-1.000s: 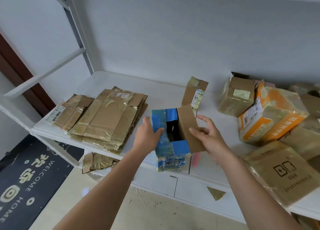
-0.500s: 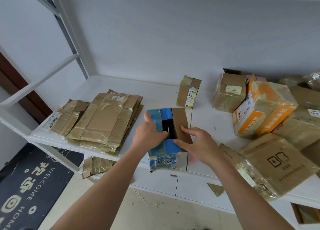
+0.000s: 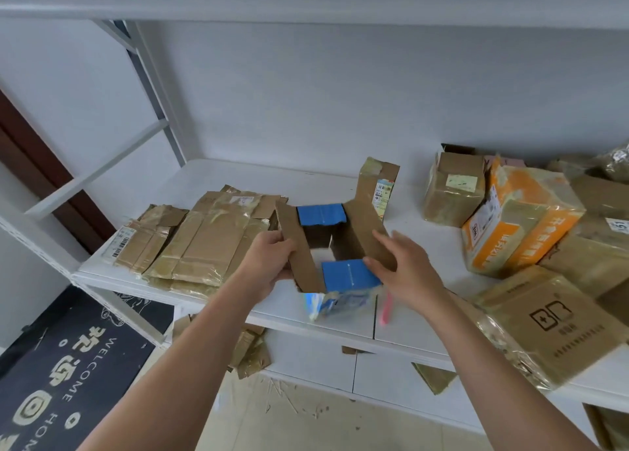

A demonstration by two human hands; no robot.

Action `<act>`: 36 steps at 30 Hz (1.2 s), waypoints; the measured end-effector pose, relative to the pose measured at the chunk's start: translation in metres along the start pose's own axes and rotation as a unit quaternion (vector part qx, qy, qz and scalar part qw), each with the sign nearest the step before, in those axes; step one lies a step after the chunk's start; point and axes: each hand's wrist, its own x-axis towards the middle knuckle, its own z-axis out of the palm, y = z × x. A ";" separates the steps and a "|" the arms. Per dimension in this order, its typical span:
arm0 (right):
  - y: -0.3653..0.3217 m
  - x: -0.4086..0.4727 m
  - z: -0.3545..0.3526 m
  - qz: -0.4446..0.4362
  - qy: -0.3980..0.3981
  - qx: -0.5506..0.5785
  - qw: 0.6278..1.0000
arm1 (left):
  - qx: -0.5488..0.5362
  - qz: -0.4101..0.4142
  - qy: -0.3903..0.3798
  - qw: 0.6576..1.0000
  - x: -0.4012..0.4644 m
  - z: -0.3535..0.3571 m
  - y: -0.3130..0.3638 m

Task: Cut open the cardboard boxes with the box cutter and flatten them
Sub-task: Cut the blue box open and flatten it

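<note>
Head view, left hand (image 3: 269, 263) grip clamped on blue box (image 3: 347, 277) flap, right hand (image 3: 405, 270) fingers spread against opposite flap

Matt brown cardboard box (image 3: 308, 256) with blue flaps; flattened stack (image 3: 207, 243) under glossy tape; smooth white shelf (image 3: 238, 181).

Open box (image 3: 335, 267) at frame centre: blue flaps, brown card sides. Flat stack (image 3: 200, 243) at left: tan under glossy tape. Box (image 3: 517, 226) at right: orange and white, orange print. Mat (image 3: 64, 372) at lower left: black, cream lettering. Shelf (image 3: 238, 181): white. Pink object (image 3: 386, 309) beside open box.
</note>
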 end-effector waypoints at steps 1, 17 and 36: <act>-0.005 -0.001 0.000 0.004 0.056 -0.018 0.998 | -0.029 0.007 0.014 0.999 -0.001 0.005 0.002; -0.030 0.008 0.007 0.239 0.170 0.464 0.836 | -0.162 -0.006 -0.036 0.986 -0.010 0.049 -0.013; 0.010 -0.003 0.009 0.049 0.041 0.215 0.974 | 0.063 0.052 0.081 0.993 0.039 -0.007 -0.061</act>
